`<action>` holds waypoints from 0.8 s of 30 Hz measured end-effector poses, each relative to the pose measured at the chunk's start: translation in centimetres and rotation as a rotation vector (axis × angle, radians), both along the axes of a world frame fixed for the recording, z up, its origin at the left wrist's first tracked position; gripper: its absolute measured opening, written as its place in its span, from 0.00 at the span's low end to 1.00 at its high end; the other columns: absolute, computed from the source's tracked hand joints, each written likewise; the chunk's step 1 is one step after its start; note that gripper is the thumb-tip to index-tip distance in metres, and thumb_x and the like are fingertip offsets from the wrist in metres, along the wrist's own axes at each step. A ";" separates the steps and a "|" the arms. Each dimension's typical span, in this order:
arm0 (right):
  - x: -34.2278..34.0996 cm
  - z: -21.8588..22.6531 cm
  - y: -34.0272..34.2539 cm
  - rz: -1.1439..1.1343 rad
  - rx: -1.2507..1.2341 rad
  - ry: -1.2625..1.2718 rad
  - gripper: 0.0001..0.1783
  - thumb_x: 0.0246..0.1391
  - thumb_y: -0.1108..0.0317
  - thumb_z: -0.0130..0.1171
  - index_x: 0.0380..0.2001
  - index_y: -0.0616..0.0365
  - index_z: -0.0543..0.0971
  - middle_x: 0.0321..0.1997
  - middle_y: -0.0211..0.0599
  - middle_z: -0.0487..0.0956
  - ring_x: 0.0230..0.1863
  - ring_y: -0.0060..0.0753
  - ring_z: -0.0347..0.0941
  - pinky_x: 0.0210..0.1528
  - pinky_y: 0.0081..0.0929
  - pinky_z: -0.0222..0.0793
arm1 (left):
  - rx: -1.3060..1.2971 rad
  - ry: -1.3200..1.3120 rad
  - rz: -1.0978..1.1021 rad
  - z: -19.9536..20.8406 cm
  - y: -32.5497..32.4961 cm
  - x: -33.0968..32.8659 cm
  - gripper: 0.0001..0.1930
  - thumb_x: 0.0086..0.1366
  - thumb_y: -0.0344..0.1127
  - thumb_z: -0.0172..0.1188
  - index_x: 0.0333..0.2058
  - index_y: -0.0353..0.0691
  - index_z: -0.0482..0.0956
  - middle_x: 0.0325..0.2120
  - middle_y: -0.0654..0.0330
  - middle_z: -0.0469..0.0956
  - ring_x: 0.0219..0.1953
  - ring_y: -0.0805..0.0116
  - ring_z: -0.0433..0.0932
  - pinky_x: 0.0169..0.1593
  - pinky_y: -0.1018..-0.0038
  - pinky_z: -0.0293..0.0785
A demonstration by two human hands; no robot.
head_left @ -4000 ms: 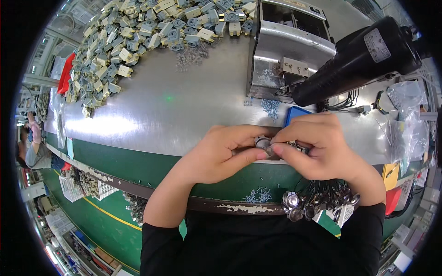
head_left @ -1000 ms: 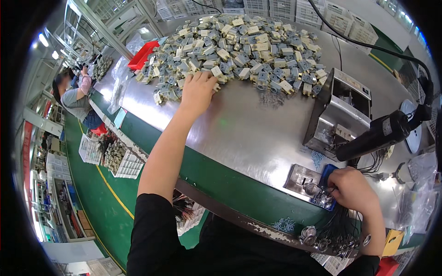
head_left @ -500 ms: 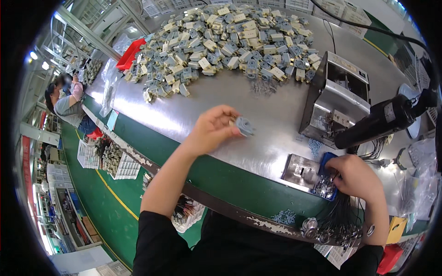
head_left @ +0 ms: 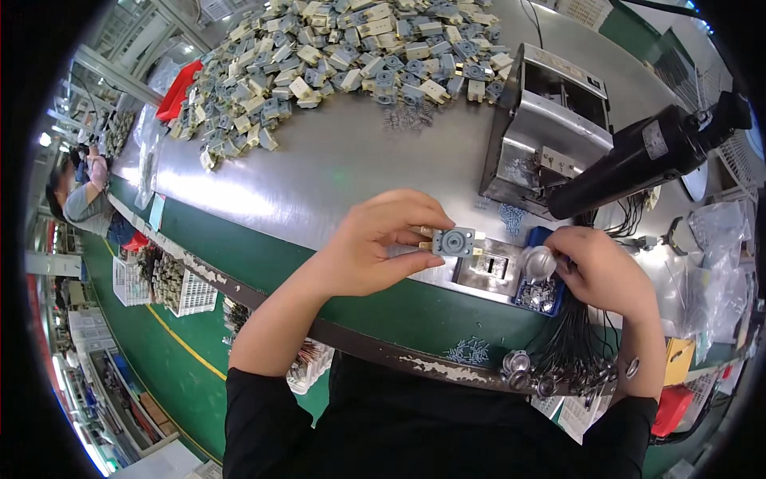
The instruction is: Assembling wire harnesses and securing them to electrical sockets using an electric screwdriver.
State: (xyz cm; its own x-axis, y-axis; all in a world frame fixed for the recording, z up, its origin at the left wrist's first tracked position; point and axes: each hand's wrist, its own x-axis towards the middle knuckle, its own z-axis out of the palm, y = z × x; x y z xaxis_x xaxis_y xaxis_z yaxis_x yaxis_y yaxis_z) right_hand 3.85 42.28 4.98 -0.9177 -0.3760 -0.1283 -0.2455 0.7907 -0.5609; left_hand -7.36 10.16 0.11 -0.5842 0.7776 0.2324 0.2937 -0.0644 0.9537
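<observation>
Our left hand [head_left: 371, 243] is partly open, its thumb and forefinger pinching the left end of a small grey and cream block [head_left: 455, 243]. The block's grey face, with a ringed round centre, is turned up toward us, and tabs stick out at its right end. It is just beside the upper left corner of a flat metal fixture [head_left: 488, 267] with a slotted middle; we cannot tell whether the two touch. The other fingers of this hand curl loosely behind the forefinger.

Our right hand [head_left: 597, 267] is drawn together, thumb and fingers pinching the right edge of a round silver cap [head_left: 537, 263]; the far fingertips are hidden from us. The cap is over a blue tray [head_left: 538, 235] in which small shiny metal parts [head_left: 537, 296] lie. Below this hand we see a bundle of black cables [head_left: 568, 331] with round metal ends hanging at the front edge.

Across the steel worktop [head_left: 311, 172] we have a large heap of similar blocks [head_left: 343, 60], with loose springs [head_left: 408, 117] at its near side. A metal machine [head_left: 550, 120] stands to the right, a black cylindrical tool [head_left: 622, 172] slanting beside it, and bluish screws [head_left: 511, 217] lie near its foot. More screws [head_left: 467, 350] lie on the green front strip [head_left: 383, 311]. Far to the left, we see another person [head_left: 84, 201] at the bench edge.
</observation>
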 end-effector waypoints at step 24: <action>0.7 1.0 0.5 -0.047 -0.075 0.087 0.16 0.46 0.81 0.59 0.42 0.65 0.80 0.39 0.53 0.82 0.42 0.61 0.79 0.47 0.44 0.77 | -0.247 0.177 -0.153 -1.2 4.4 0.7 0.17 0.59 0.28 0.69 0.49 0.38 0.85 0.44 0.57 0.82 0.28 0.68 0.81 0.33 0.73 0.78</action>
